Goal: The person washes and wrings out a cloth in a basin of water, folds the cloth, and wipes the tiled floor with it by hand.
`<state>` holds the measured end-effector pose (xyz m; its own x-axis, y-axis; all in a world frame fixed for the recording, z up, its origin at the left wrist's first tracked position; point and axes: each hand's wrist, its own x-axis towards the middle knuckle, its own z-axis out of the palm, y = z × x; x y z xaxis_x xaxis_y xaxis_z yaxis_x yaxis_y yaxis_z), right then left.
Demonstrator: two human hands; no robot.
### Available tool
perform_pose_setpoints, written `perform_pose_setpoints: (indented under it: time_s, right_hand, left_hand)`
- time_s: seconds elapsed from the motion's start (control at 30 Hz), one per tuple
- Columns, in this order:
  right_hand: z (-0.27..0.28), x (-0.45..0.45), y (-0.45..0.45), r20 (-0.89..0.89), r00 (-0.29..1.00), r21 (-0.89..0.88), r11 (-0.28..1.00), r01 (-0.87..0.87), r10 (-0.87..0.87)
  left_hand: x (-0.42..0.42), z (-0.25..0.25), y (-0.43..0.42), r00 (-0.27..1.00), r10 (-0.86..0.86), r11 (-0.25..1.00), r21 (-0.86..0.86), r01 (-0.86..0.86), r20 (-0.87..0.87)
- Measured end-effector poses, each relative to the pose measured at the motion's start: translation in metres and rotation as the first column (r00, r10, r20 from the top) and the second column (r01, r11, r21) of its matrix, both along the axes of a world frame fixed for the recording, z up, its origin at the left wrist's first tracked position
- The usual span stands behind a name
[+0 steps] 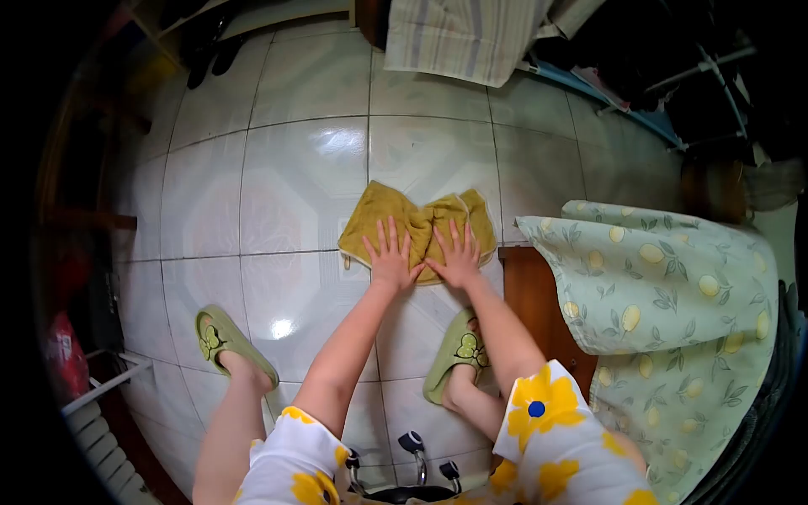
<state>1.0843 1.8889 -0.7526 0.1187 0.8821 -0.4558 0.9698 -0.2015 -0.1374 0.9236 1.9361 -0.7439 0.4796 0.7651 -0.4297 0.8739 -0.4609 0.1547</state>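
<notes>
A mustard-yellow cloth (pixel 366 210) lies spread and partly creased on the tiled floor (pixel 295 181), in the middle of the head view. My left hand (pixel 392 258) rests flat on its left part, fingers spread. Beside it, my right hand (pixel 456 255) presses on the right part, also with fingers spread. The two thumbs point towards each other and nearly meet at the cloth's near edge. Part of the cloth under my palms is hidden.
Green slippers, the left (pixel 236 345) and the right (pixel 446 358), are on my feet. Chair casters (pixel 412 442) stand behind. At right, a lemon-print cloth (pixel 665 278) drapes over brown wooden furniture (pixel 539 295). A striped cloth (pixel 463 38) hangs ahead; a white rack (pixel 105 387) stands left.
</notes>
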Motion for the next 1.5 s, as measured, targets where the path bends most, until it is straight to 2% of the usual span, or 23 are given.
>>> perform_pose_setpoints:
  time_s: [0.07, 0.17, 0.3, 0.5, 0.63, 0.8, 0.9, 0.93, 0.97, 1.03, 1.07, 1.17, 1.2, 1.33, 1.5]
  right_hand:
    - [0.009, 0.025, 0.023, -0.019, 0.997, -0.067, 0.995, -0.080, 0.079]
    - [-0.001, 0.049, 0.058, -0.010, 0.997, 0.004, 0.997, -0.078, 0.078]
    - [-0.007, 0.074, 0.109, -0.012, 0.999, 0.108, 0.994, -0.032, 0.033]
    - [-0.011, 0.092, 0.188, -0.051, 0.998, 0.124, 0.991, 0.051, -0.045]
    - [-0.008, 0.100, 0.245, -0.062, 0.996, 0.108, 0.991, 0.077, -0.071]
    - [-0.029, 0.119, 0.323, 0.052, 0.999, 0.145, 0.989, -0.020, 0.012]
    - [-0.027, 0.126, 0.361, 0.095, 0.995, 0.084, 0.996, -0.012, 0.004]
    - [-0.045, 0.132, 0.370, 0.138, 0.989, 0.378, 0.920, -0.101, 0.053]
    - [-0.057, 0.145, 0.383, -0.029, 0.996, 0.380, 0.922, -0.068, 0.086]
    - [-0.039, 0.147, 0.398, -0.361, 0.923, 0.360, 0.933, 0.008, 0.132]
    - [-0.029, 0.142, 0.397, -0.293, 0.948, 0.404, 0.915, 0.006, 0.123]
    - [-0.019, 0.141, 0.396, -0.248, 0.965, 0.280, 0.960, -0.012, 0.085]
    - [-0.025, 0.142, 0.394, -0.299, 0.945, 0.359, 0.933, -0.016, 0.131]
    - [-0.026, 0.116, 0.369, 0.029, 0.999, 0.266, 0.964, 0.018, -0.027]
    - [0.002, 0.074, 0.303, 0.050, 0.996, 0.100, 0.992, 0.071, -0.076]
  left_hand:
    - [0.010, 0.000, 0.009, 0.999, 0.029, 1.000, -0.007, -0.029, 0.028]
    - [0.033, -0.001, 0.044, 0.994, 0.076, 0.997, 0.016, -0.077, 0.073]
    - [0.058, -0.018, 0.097, 0.983, 0.069, 0.991, 0.102, -0.087, 0.171]
    - [0.076, -0.023, 0.178, 0.990, 0.043, 0.989, 0.133, -0.062, 0.138]
    - [0.088, -0.026, 0.233, 0.982, 0.042, 0.985, 0.158, -0.071, 0.182]
    - [0.102, -0.022, 0.291, 0.981, 0.078, 0.978, 0.175, -0.110, 0.179]
    - [0.112, -0.028, 0.322, 0.974, 0.122, 0.974, 0.165, -0.154, 0.188]
    - [0.116, -0.028, 0.332, 0.972, 0.137, 0.973, 0.160, -0.169, 0.191]
    - [0.119, -0.028, 0.342, 0.973, 0.140, 0.972, 0.160, -0.170, 0.184]
    - [0.122, -0.024, 0.358, 0.977, 0.140, 0.974, 0.155, -0.166, 0.163]
    - [0.124, -0.026, 0.362, 0.981, 0.132, 0.972, 0.173, -0.157, 0.144]
    - [0.126, -0.026, 0.359, 0.987, 0.145, 0.956, 0.248, -0.156, 0.065]
    - [0.124, -0.028, 0.358, 0.984, 0.145, 0.954, 0.251, -0.167, 0.104]
    - [0.111, -0.035, 0.347, 0.993, 0.101, 0.953, 0.279, -0.115, 0.065]
    - [0.075, -0.032, 0.285, 0.995, 0.048, 0.952, 0.298, -0.074, 0.093]
